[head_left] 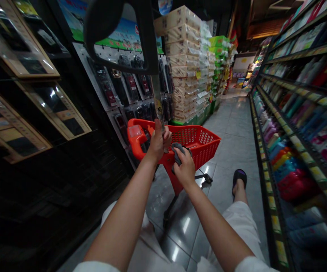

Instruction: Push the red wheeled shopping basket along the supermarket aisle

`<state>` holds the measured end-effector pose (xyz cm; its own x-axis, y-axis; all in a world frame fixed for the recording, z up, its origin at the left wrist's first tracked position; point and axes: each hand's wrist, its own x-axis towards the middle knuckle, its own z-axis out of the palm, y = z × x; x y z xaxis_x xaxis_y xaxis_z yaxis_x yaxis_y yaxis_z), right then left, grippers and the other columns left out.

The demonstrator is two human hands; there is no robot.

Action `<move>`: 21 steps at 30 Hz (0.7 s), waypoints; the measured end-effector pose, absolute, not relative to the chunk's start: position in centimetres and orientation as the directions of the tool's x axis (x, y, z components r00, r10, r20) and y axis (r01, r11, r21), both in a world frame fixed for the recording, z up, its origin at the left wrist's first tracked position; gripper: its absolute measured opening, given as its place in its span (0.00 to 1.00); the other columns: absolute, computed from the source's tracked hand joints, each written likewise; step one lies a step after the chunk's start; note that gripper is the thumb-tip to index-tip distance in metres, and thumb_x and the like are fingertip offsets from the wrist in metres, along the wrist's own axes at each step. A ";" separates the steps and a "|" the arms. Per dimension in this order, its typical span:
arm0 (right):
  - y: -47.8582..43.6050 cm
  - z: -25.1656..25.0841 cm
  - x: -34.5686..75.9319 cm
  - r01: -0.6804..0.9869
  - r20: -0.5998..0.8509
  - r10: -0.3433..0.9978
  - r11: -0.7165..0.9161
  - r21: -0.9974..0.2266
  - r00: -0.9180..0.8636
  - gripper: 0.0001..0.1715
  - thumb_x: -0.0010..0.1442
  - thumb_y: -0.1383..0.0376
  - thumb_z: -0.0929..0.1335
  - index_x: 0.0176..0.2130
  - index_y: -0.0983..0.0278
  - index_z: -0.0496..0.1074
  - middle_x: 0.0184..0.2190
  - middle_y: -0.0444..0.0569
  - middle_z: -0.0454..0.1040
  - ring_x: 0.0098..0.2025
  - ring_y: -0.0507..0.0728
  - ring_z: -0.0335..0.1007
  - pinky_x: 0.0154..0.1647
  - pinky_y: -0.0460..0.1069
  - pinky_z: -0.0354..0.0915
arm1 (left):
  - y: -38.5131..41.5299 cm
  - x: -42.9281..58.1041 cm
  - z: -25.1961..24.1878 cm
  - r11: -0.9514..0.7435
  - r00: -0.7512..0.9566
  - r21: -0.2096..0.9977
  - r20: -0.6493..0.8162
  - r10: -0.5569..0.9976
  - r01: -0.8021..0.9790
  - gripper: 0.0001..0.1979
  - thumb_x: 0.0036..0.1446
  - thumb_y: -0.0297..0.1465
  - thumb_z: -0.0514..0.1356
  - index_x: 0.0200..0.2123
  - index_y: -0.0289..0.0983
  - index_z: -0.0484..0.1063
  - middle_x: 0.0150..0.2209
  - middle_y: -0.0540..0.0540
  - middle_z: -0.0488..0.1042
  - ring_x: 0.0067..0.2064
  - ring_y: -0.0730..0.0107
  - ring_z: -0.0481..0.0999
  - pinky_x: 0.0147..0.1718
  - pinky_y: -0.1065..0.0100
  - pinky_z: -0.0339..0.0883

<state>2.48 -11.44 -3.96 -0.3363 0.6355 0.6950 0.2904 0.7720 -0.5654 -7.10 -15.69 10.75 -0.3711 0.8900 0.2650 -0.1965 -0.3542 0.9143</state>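
I report from the remote feed on a shop aisle with a glossy grey tile floor (225,128). To the right runs a long shelf unit (302,113) of packaged goods; to the left stand dark glass display cabinets (30,113). Farther off, stacked tissue packs (184,64) rise beside a peg wall (129,94) hung with black packaged items.

Nearest the hands is a red wheeled shopping basket (191,141) with an orange handle (136,138). The left hand (156,145) has its fingers clenched round the shaft of a long black-headed implement (144,41), held upright before the peg wall. Whether those fingers also take the orange handle, I cannot tell. The right hand (183,170) has its fingers closed on a grey cloth (178,153) at the basket's rim.

A firm, low hold on the shaft appears best for keeping the head clear of the peg wall. The implement's head is dark and cut off at the top of the view, so its exact kind is unconfirmed. The basket's contents are hidden.
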 end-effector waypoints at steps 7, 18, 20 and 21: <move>-7.4 -6.5 5.5 0.443 0.666 0.662 0.739 -0.507 -0.343 0.45 0.50 0.78 0.65 0.64 0.51 0.65 0.62 0.49 0.66 0.55 0.62 0.68 0.56 0.56 0.68 | -16.0 -6.9 10.8 -0.359 -0.359 0.914 0.276 0.891 -0.187 0.37 0.51 0.66 0.49 0.15 0.39 0.50 0.12 0.57 0.46 0.13 0.83 0.42 0.13 0.74 0.35; 2.7 -12.9 7.4 0.319 0.417 0.901 0.363 -0.875 0.120 0.37 0.56 0.72 0.62 0.64 0.77 0.62 0.57 0.67 0.65 0.56 0.61 0.66 0.59 0.54 0.62 | -15.9 -6.8 11.0 -0.364 -0.343 0.914 0.288 0.894 -0.181 0.37 0.50 0.66 0.51 0.15 0.39 0.49 0.12 0.57 0.45 0.14 0.83 0.42 0.13 0.75 0.35; 1.8 -14.3 6.2 0.307 0.393 0.913 0.347 -0.886 0.104 0.38 0.55 0.71 0.62 0.64 0.76 0.62 0.56 0.67 0.66 0.56 0.62 0.67 0.58 0.55 0.63 | -15.9 -6.9 11.0 -0.360 -0.337 0.913 0.284 0.898 -0.190 0.37 0.49 0.67 0.51 0.15 0.39 0.48 0.12 0.57 0.45 0.14 0.83 0.42 0.13 0.75 0.35; 1.0 -14.8 5.5 0.302 0.388 0.917 0.346 -0.888 0.091 0.38 0.54 0.71 0.62 0.64 0.74 0.62 0.56 0.66 0.67 0.56 0.62 0.67 0.58 0.55 0.64 | -15.9 -7.0 10.9 -0.362 -0.336 0.911 0.284 0.898 -0.197 0.37 0.49 0.67 0.51 0.15 0.39 0.48 0.12 0.58 0.45 0.14 0.83 0.42 0.13 0.75 0.35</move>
<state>5.49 1.01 -14.80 0.0905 0.9172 0.3881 0.3016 0.3461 -0.8884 -6.95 -15.94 10.94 -0.3365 0.8978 0.2841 -0.1972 -0.3622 0.9110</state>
